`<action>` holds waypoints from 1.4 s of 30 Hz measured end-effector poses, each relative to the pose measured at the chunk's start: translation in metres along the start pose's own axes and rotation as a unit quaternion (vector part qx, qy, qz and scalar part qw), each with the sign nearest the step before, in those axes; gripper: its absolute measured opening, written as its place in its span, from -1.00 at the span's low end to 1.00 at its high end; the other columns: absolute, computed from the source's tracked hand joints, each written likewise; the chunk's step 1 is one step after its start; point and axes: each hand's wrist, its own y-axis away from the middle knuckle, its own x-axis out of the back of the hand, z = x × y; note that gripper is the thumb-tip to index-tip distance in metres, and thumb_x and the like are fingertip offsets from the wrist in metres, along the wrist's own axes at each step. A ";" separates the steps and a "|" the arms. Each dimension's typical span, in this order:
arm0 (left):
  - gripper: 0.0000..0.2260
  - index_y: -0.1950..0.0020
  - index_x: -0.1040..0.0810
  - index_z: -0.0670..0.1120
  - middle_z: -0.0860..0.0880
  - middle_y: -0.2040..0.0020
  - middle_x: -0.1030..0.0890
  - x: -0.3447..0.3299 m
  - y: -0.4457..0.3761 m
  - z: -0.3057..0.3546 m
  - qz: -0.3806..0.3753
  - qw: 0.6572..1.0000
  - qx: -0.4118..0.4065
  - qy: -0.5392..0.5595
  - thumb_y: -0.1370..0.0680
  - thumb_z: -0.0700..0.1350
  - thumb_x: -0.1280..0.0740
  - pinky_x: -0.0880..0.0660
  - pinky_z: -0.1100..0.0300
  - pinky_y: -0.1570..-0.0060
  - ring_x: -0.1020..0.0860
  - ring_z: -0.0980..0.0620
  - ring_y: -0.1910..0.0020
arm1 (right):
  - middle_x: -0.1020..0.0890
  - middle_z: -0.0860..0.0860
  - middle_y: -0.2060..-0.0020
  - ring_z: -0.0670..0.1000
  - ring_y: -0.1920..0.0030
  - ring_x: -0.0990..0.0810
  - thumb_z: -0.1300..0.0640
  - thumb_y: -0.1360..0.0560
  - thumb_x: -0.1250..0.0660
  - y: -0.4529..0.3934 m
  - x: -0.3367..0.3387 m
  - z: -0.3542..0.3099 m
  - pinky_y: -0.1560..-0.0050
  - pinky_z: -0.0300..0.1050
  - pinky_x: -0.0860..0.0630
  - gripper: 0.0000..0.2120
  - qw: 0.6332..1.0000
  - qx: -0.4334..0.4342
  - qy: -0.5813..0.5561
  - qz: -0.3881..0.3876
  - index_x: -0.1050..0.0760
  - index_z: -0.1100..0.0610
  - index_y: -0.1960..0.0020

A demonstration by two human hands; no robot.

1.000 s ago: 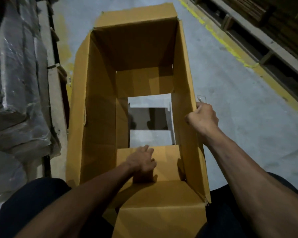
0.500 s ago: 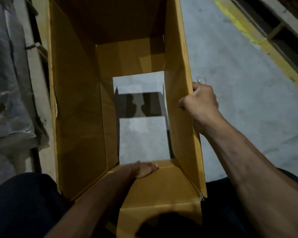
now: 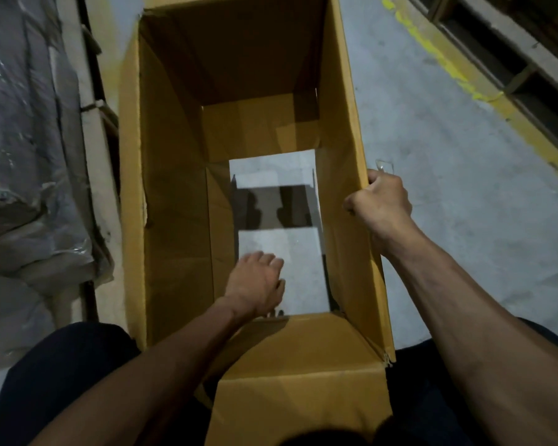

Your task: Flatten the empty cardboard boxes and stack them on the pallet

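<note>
Cardboard box (image 3: 174, 204) was held upright over the concrete floor (image 3: 448, 188), its right wall gripped by the right hand (image 3: 380, 201); the left hand (image 3: 255, 283) was reaching inside, fingers loosely curled, empty. Remaining bottom flaps would best be pushed outward before collapsing

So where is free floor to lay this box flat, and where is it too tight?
The grey floor right of the cardboard box, between its right wall and the yellow line, is bare. On the left, wrapped goods stand close beside the box. The box bottom is open; the left hand reaches in there, while the right hand grips the right wall.
</note>
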 end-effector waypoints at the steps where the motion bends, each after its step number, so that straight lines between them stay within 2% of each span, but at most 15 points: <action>1: -0.57 -0.49 -0.31 -0.02 -0.09 -0.51 -0.33 0.012 0.002 -0.009 0.045 0.999 0.022 -0.016 -0.66 0.12 -0.09 -0.09 -0.07 -0.52 -0.24 -0.10 -0.50 | -0.50 -0.17 0.25 0.00 0.18 -0.53 0.20 -0.58 -0.35 0.001 -0.001 0.001 0.24 -0.16 -0.39 -0.82 1.000 -0.001 0.002 0.002 -0.45 -0.08 -0.01; 5: -0.43 -0.59 -0.15 -0.01 -0.11 -0.64 0.00 0.062 0.021 -0.050 0.200 0.969 0.136 -0.054 -0.63 0.16 -0.16 0.25 -0.15 -0.52 0.13 -0.15 -0.61 | -0.57 -0.05 0.07 0.04 0.16 -0.57 0.20 -0.58 -0.36 0.008 -0.001 0.004 0.29 -0.19 -0.39 -0.74 1.000 -0.006 0.017 0.008 -0.55 0.03 -0.25; 8: -0.27 -0.63 0.04 -0.05 -0.15 -0.63 0.17 0.081 0.039 -0.083 0.280 0.937 0.207 -0.034 -0.60 0.14 -0.24 0.28 -0.14 -0.50 0.21 -0.18 -0.59 | -0.57 -0.02 0.05 0.04 0.17 -0.56 0.20 -0.57 -0.38 0.013 0.002 0.007 0.23 -0.16 -0.43 -0.73 1.000 -0.017 0.024 0.011 -0.55 0.07 -0.26; 11: -0.13 -0.61 0.08 -0.04 -0.19 -0.61 -0.03 0.082 0.042 -0.108 0.304 0.884 0.303 0.183 -0.51 0.05 -0.44 -0.13 -0.29 -0.48 -0.11 -0.25 -0.56 | -0.58 0.00 0.03 0.13 0.07 -0.59 0.20 -0.55 -0.39 0.018 0.006 0.009 0.02 0.03 -0.57 -0.75 0.999 -0.030 0.019 0.019 -0.56 0.05 -0.21; 13: -0.26 -0.50 -0.14 -0.05 -0.18 -0.44 -0.35 0.080 0.038 -0.117 0.276 0.819 0.352 0.359 -0.48 0.01 -0.49 -0.43 -0.30 -0.27 -0.42 -0.23 -0.36 | -0.61 0.02 0.03 0.16 0.04 -0.61 0.21 -0.52 -0.41 0.022 0.008 0.010 -0.08 0.14 -0.59 -0.79 0.999 -0.034 0.019 0.027 -0.55 0.01 -0.13; 14: -0.41 -0.39 -0.26 -0.08 -0.16 -0.30 -0.47 0.079 0.037 -0.118 0.244 0.815 0.359 0.384 -0.49 0.00 -0.48 -0.50 -0.25 -0.17 -0.51 -0.21 -0.22 | -0.61 0.03 0.04 0.16 0.04 -0.61 0.21 -0.52 -0.40 0.023 0.009 0.011 -0.08 0.14 -0.59 -0.79 0.999 -0.033 0.020 0.031 -0.55 0.00 -0.13; 16: -0.62 -0.23 -0.37 -0.10 -0.14 -0.14 -0.56 0.076 0.037 -0.115 0.199 0.839 0.346 0.370 -0.53 -0.03 -0.45 -0.55 -0.16 -0.09 -0.56 -0.20 -0.08 | -0.59 0.02 0.05 0.13 0.07 -0.59 0.21 -0.55 -0.38 0.024 0.010 0.014 -0.01 0.06 -0.56 -0.75 0.999 -0.033 0.021 0.034 -0.55 0.02 -0.20; 18: -0.69 -0.23 -0.45 -0.11 -0.16 -0.12 -0.61 0.073 0.036 -0.110 0.201 0.850 0.317 0.370 -0.54 -0.11 -0.42 -0.57 -0.12 -0.08 -0.59 -0.22 -0.06 | -0.59 0.03 0.06 0.12 0.08 -0.58 0.21 -0.57 -0.35 0.024 0.011 0.018 0.04 0.01 -0.52 -0.77 0.998 -0.035 0.025 0.044 -0.55 0.01 -0.20; 21: -0.74 -0.21 -0.54 -0.12 -0.15 -0.07 -0.65 0.070 0.036 -0.103 0.233 0.846 0.297 0.377 -0.52 -0.21 -0.37 -0.58 -0.04 0.00 -0.60 -0.20 -0.01 | -0.62 0.04 0.03 0.13 0.08 -0.59 0.21 -0.59 -0.32 0.020 0.014 0.021 0.04 0.03 -0.55 -0.84 0.996 -0.037 0.039 0.073 -0.54 -0.01 -0.10; 26: -0.81 -0.10 -0.62 -0.10 -0.11 0.04 -0.63 0.072 0.033 -0.106 0.267 0.827 0.322 0.376 -0.51 -0.26 -0.37 -0.48 0.07 0.09 -0.58 -0.17 0.04 | -0.60 0.06 -0.01 0.16 0.09 -0.58 0.23 -0.61 -0.28 0.016 0.018 0.025 0.00 0.08 -0.59 -0.73 0.991 -0.057 0.049 0.109 -0.55 0.09 -0.29; 30: -0.77 -0.14 -0.62 -0.07 -0.13 0.01 -0.68 0.072 0.037 -0.110 0.282 0.818 0.318 0.387 -0.51 -0.25 -0.38 -0.59 -0.10 -0.04 -0.62 -0.20 0.02 | -0.61 0.04 -0.11 0.12 0.07 -0.57 0.24 -0.61 -0.28 0.010 0.014 0.027 0.01 0.06 -0.58 -0.61 0.989 -0.058 0.032 0.129 -0.49 0.03 -0.42; 33: -0.77 -0.12 -0.61 -0.01 -0.09 0.02 -0.69 0.068 0.044 -0.100 0.266 0.840 0.284 0.378 -0.50 -0.22 -0.36 -0.60 -0.10 -0.03 -0.63 -0.17 0.04 | -0.63 0.05 -0.11 0.09 0.12 -0.55 0.24 -0.59 -0.31 0.002 0.011 0.023 0.20 -0.16 -0.51 -0.63 0.988 -0.074 0.011 0.137 -0.52 0.03 -0.37; 37: -0.58 -0.20 -0.58 0.06 -0.11 0.03 -0.69 0.064 0.053 -0.074 0.237 0.896 0.202 0.317 -0.36 -0.09 -0.23 -0.58 -0.07 0.03 -0.62 -0.24 0.03 | -0.61 0.05 0.08 0.05 0.25 -0.52 0.26 -0.54 -0.33 -0.002 0.013 0.017 0.17 -0.07 -0.47 -0.81 0.979 -0.117 -0.059 0.158 -0.55 0.06 -0.10; 40: -0.54 -0.31 -0.54 0.04 -0.18 -0.01 -0.68 0.061 0.055 -0.053 0.225 0.928 0.146 0.259 -0.40 -0.16 -0.28 -0.49 -0.03 0.07 -0.59 -0.29 -0.02 | -0.57 0.03 0.13 -0.02 0.28 -0.50 0.24 -0.55 -0.34 -0.005 0.019 0.018 0.24 -0.11 -0.45 -0.86 0.969 -0.139 -0.104 0.173 -0.48 0.03 -0.03; 42: -0.48 -0.39 -0.48 0.02 -0.19 -0.03 -0.67 0.058 0.058 -0.042 0.220 0.937 0.111 0.248 -0.41 -0.11 -0.23 -0.46 0.01 0.07 -0.59 -0.30 -0.03 | -0.56 0.00 0.18 -0.02 0.28 -0.50 0.22 -0.56 -0.33 -0.005 0.024 0.019 0.23 -0.11 -0.47 -0.88 0.963 -0.154 -0.122 0.183 -0.48 0.03 -0.03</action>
